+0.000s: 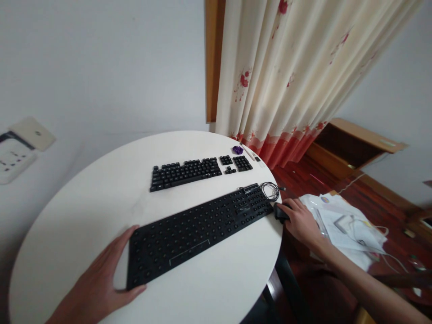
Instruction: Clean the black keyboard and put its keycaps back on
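Two bare hands are at work from where I stand, over one round white table (81, 216). Nearest is the left hand (97, 281), thumb and fingers spread around the left end of one black keyboard base (199, 229), grasping it by its two end corners. The base lies flat and slanting across the near half of the table, its keycaps off, with rows of small posts bare. At the table's right edge, the right hand (299, 218) has its fingers curled down over one small dark object (281, 212), right beside the base's right end; too little of it shows to say what it is. Just beyond, one black cable (270, 191) lies coiled.

Farther back sit the loose black keycaps, laid out in four groups: one long main block (187, 173), one six-key block (226, 160), one arrow cluster (230, 170) and one number pad (242, 163). Behind them are one crumpled purple item (237, 150) and one slim pale stick (248, 152).

Off to the right lies a spread of white papers (337, 225), and past it one wooden cabinet (364, 139). One cream curtain (270, 81) with red flowers hangs behind the table.
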A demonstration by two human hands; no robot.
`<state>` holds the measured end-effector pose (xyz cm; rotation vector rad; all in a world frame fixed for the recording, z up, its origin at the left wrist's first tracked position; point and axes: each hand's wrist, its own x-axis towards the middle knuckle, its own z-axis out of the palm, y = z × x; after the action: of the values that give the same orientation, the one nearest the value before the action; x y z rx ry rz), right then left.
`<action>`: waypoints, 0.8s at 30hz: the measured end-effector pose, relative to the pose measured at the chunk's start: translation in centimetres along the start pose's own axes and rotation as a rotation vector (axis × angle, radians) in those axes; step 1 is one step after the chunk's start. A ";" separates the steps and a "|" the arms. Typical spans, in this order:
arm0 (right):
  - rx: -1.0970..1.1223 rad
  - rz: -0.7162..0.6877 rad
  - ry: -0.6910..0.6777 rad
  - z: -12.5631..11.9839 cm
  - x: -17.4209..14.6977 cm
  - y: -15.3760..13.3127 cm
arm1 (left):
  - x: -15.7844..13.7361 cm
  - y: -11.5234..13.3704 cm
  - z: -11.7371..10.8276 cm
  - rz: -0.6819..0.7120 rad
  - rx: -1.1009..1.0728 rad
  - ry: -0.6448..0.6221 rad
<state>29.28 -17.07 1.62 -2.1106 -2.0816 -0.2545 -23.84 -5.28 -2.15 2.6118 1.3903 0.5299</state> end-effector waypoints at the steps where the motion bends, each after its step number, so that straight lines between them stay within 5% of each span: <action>1: -0.005 0.026 0.019 -0.3 -0.1 0.1 | 0.0 -0.1 0.1 0.000 -0.002 -0.002; 8: 0.136 -0.175 -0.044 0.1 -0.4 -2.5 | -0.1 -0.6 0.6 0.004 -0.020 0.001; 16: 0.047 0.040 -0.004 -1.3 -0.2 0.3 | 0.0 -0.6 0.5 0.001 -0.035 0.000; 24: 0.037 -0.107 -0.124 -1.2 2.0 -1.7 | 0.0 -0.5 0.4 0.013 -0.023 0.001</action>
<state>27.58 -15.41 3.25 -2.0455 -2.2539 -0.0997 -24.11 -4.98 -2.71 2.6044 1.3606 0.5463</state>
